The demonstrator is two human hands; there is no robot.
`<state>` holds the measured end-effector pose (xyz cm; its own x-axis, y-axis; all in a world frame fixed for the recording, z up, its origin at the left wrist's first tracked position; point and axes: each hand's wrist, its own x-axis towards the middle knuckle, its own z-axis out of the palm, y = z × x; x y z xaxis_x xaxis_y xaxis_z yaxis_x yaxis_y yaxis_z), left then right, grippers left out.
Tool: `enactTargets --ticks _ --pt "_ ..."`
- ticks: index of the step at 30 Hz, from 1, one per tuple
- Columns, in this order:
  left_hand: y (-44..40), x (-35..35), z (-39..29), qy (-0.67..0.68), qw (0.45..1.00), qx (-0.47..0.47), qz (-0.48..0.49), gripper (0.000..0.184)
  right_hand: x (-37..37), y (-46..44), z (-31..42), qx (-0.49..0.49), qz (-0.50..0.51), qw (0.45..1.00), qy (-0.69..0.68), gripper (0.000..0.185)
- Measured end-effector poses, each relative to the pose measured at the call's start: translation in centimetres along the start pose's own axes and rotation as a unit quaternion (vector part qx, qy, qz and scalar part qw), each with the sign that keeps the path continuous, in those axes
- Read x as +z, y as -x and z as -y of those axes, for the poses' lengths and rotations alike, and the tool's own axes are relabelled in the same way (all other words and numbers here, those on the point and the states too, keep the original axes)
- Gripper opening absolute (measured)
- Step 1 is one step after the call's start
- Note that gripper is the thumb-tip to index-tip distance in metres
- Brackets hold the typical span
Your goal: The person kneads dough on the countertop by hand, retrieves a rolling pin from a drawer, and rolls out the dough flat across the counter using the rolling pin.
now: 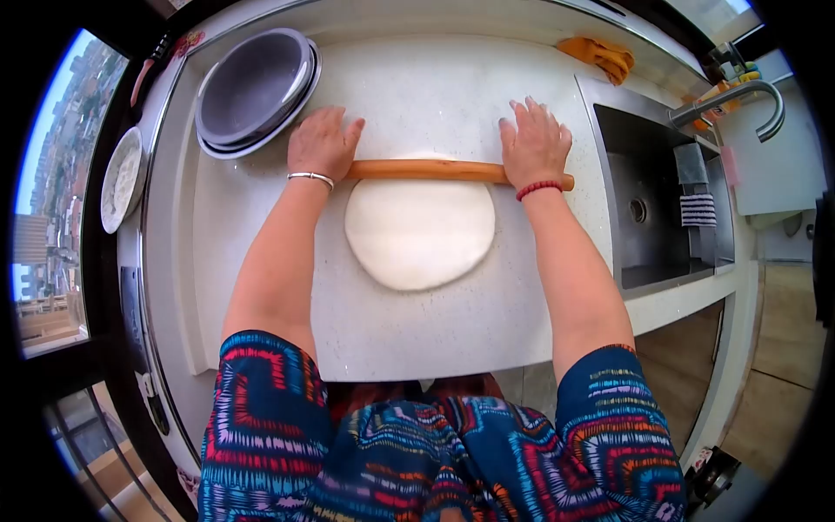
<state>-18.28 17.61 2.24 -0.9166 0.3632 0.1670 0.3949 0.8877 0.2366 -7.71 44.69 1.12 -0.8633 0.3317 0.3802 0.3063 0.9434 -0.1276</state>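
A wooden rolling pin (426,170) lies crosswise over the far part of a round, flattened sheet of white dough (420,233). My left hand (323,143) rests on the pin's left end, palm down, with its thumb apart and its fingers pointing forward. On the right end presses the palm of my right hand (535,143), its fingers spread out beyond the pin. Neither hand wraps its fingers round the wood. The near part of the dough sits uncovered on the white countertop (417,335).
Stacked grey bowls (257,87) stand at the back left, close to my left hand. A white dish with pale powder (122,180) is on the left ledge. At right is a steel sink (648,248) with a curved faucet (770,109). An orange cloth (598,56) lies at the back.
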Motion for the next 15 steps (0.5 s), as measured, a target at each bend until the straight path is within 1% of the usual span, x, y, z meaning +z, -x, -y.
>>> enactTargets --ticks 1,2,3,5,6,7,8,9,10,11,12,13,14,15 --pt "1.6 0.2 0.0 0.001 1.0 -0.001 0.004 0.05 -0.6 2.0 -0.1 -0.014 0.03 0.999 0.021 0.041" --pt "3.9 -0.3 -0.3 -0.058 0.998 0.034 0.011 0.051 -1.7 4.4 -0.1 -0.028 0.054 0.997 0.042 0.043" --pt "6.7 -0.8 -0.5 -0.117 0.991 0.067 0.019 0.052 -2.6 7.3 -0.4 -0.052 0.112 0.992 0.04 0.049" --pt "12.5 -1.1 0.1 -0.117 0.984 0.122 -0.053 0.054 -5.2 13.1 -1.1 -0.082 0.098 0.991 -0.038 0.053" --pt "12.5 -2.1 -0.3 -0.119 0.984 0.122 -0.055 0.054 -7.3 14.2 -1.0 -0.097 0.147 0.982 -0.072 0.058" --pt "12.3 -3.2 -0.6 -0.129 0.986 0.102 0.036 0.054 -8.2 12.7 -1.1 -0.093 0.146 0.982 -0.076 0.058" --pt "12.8 -4.1 -0.9 -0.136 0.978 0.082 0.135 0.053 -8.7 10.5 -1.2 -0.046 0.222 0.967 -0.117 0.06" --pt "11.4 -3.9 -0.8 -0.147 0.979 0.074 0.117 0.05 -8.4 8.8 -1.5 -0.002 0.298 0.942 -0.153 0.062" --pt "9.2 -4.4 -1.5 -0.102 0.99 0.056 0.081 0.047 -6.4 7.1 -1.8 -0.034 0.175 0.981 -0.079 0.063" --pt "7.4 -3.3 -1.5 -0.108 0.992 0.035 0.047 0.054 -4.4 6.2 -2.1 -0.067 0.045 0.997 -0.003 0.063" --pt "7.0 -1.9 -1.8 -0.116 0.991 0.013 0.067 0.059 -3.8 6.7 -1.8 -0.067 0.052 0.996 -0.003 0.063" --pt "7.3 -0.7 -1.9 -0.126 0.988 -0.007 0.09 0.065 -3.3 7.5 -1.4 -0.023 0.074 0.997 0.009 0.062" --pt "7.8 -0.9 -2.1 -0.123 0.987 -0.006 0.099 0.065 -3.1 8.2 -1.2 0.02 0.094 0.995 0.023 0.06" --pt "9.4 -1.7 -2.5 -0.14 0.983 -0.007 0.12 0.069 -3.9 9.6 -1.2 0.018 0.112 0.993 0.026 0.06"
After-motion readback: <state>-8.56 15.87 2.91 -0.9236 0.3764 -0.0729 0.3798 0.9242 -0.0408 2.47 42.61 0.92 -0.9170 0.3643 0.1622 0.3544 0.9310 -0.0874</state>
